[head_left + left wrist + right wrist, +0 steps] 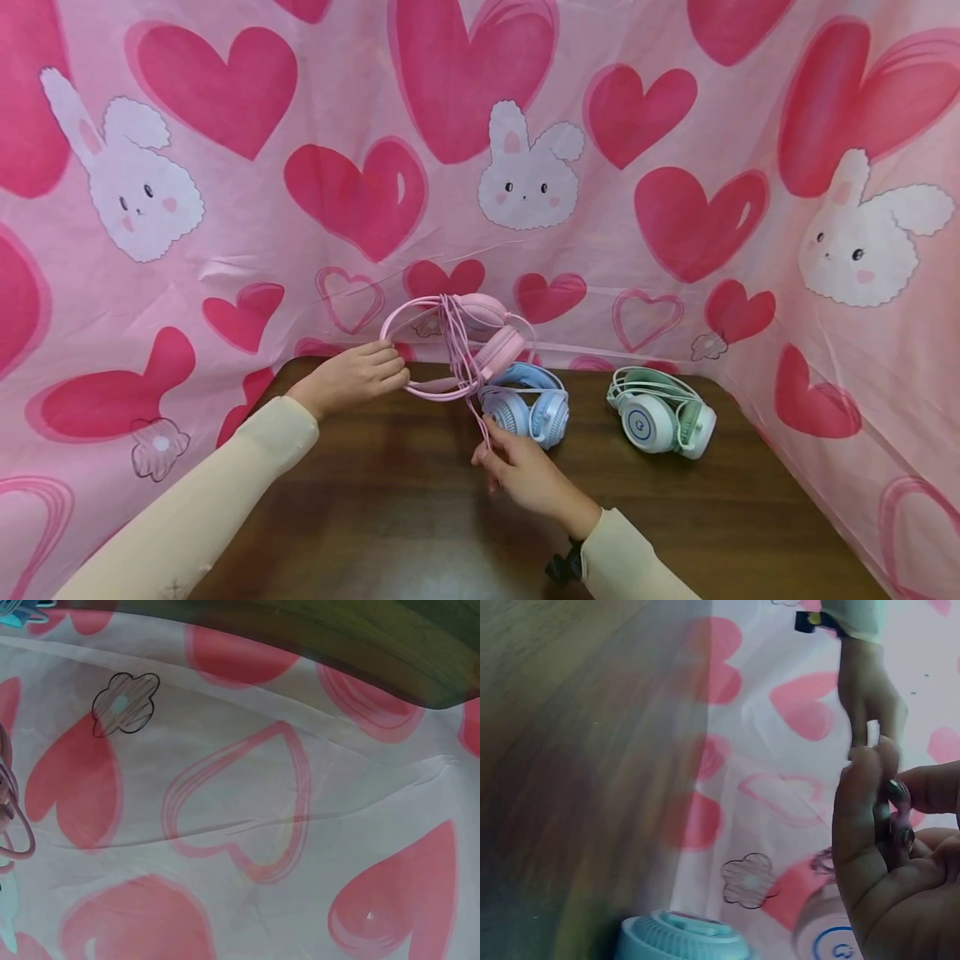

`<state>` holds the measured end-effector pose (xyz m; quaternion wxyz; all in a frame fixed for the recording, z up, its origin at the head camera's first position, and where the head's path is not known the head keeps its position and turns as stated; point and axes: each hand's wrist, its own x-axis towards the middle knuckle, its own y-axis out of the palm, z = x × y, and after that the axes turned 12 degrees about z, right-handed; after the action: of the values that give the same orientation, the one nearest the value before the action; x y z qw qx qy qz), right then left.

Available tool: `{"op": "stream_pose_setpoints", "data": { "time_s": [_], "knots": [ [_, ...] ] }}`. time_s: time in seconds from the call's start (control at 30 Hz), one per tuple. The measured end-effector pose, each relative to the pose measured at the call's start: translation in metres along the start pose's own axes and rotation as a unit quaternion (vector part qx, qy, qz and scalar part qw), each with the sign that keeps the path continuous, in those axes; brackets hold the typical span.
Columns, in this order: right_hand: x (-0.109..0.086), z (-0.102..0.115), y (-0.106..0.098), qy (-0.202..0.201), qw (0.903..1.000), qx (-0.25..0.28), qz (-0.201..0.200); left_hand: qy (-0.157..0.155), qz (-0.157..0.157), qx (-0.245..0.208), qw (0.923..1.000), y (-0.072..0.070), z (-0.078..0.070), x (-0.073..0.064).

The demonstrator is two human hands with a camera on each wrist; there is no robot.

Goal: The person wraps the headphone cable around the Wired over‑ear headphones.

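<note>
In the head view my left hand (356,377) grips the headband of a pair of pink headphones (501,352), held up over the far part of the table. A bundle of pink cable (454,329) hangs looped across the headphones. Lower down, my right hand (534,477) pinches the trailing strands of that cable between thumb and fingers. The right wrist view shows the right hand (900,877) with its fingers curled around the cable, and the left hand (870,694) beyond it. At the left edge of the left wrist view, only some pink cable loops (22,836) show.
Blue headphones (553,417) stand on the brown table (390,517) just behind the right hand. Green and white headphones (648,423) sit farther right. A pink cloth (457,246) with hearts and rabbits hangs around the table's back and sides.
</note>
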<state>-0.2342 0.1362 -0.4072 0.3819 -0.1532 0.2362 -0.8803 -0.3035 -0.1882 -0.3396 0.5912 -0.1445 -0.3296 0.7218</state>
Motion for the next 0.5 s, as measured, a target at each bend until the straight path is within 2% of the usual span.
{"op": "stream_pose_setpoints", "data": {
  "time_s": [0.1,0.17,0.27,0.4,0.5],
  "knots": [
    [-0.003,0.007,-0.004,-0.006,0.9973,-0.069,-0.023,0.002,-0.001,-0.001,1.0,0.001,-0.002,-0.002],
    [-0.005,0.012,-0.007,-0.009,0.9923,-0.116,-0.044,0.004,0.0,-0.004,1.0,0.002,-0.004,-0.002],
    [-0.008,0.018,-0.011,-0.007,0.9813,-0.178,-0.072,0.007,0.003,-0.013,0.9999,0.003,-0.007,-0.003],
    [-0.009,0.023,-0.016,-0.002,0.9681,-0.231,-0.096,0.011,0.009,-0.021,0.9997,0.002,-0.011,-0.003],
    [-0.008,0.026,-0.021,-0.018,0.9536,-0.273,-0.125,0.012,0.014,-0.024,0.9996,0.0,-0.014,-0.002]
  ]
}}
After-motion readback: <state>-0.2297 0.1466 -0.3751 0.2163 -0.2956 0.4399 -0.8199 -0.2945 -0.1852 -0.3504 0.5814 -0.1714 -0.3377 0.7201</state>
